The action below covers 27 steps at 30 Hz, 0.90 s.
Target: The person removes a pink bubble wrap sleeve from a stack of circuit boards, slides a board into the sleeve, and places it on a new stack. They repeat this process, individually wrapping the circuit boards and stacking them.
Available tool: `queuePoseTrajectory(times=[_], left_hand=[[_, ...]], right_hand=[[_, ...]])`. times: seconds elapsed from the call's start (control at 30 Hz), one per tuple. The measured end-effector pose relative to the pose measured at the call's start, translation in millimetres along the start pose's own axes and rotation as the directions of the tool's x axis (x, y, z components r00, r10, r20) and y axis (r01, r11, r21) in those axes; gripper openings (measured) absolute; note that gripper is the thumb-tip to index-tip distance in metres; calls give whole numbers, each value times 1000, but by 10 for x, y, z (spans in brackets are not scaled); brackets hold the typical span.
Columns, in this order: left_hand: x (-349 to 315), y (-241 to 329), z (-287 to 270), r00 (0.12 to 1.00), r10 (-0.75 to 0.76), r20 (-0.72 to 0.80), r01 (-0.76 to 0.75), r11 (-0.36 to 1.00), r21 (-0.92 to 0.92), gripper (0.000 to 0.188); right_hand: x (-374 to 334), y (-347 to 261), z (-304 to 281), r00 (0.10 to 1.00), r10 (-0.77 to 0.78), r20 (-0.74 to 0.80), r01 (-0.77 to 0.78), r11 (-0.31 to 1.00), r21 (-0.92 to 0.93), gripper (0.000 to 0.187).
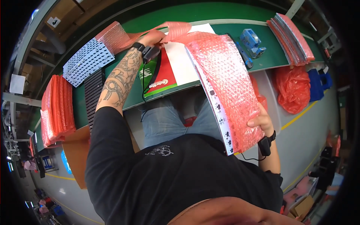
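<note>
My right hand grips the near end of a long white circuit board, its thumb pressed on top. Pink bubble wrap covers most of the board's face, leaving a strip with black components bare along the left edge. The board tilts from the bench toward my body. Across the bench, my left hand is closed at a loose band of the same wrap, its fingertips partly hidden. A black device sits at each wrist. Beneath the left hand lies a red and green printed sheet beside white paper.
Bare circuit boards lie at the left beside a black slatted piece. Wrapped boards stand in a left stack and a right stack. A blue tape dispenser stands on the green bench; a red plastic bag is below right.
</note>
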<state>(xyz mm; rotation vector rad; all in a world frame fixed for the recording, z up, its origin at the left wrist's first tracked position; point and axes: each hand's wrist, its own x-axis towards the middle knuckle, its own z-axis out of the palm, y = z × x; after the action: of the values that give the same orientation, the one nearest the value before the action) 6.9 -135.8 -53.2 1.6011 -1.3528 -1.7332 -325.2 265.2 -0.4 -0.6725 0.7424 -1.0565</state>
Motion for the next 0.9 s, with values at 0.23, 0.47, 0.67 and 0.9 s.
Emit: queuePoseTrajectory(times=[0.23,0.47,0.67,0.9], left_hand=[[-1198,-275,395,935,129,331,-328,671,665,22],[-1764,710,674,-136,912,388,-434,-407,804,44],[-933,703,617,442,874,203,-798,280,534,39],[-982,482,838,669,686,287,-700,711,-69,26]], right_hand=[[-249,-98,87,988,-129,-87,138,983,118,91],[-121,-122,123,992,-116,43,100,956,275,84],[43,-11,162,968,-233,89,197,932,303,81],[125,-295,252,949,-270,161,228,944,240,79]])
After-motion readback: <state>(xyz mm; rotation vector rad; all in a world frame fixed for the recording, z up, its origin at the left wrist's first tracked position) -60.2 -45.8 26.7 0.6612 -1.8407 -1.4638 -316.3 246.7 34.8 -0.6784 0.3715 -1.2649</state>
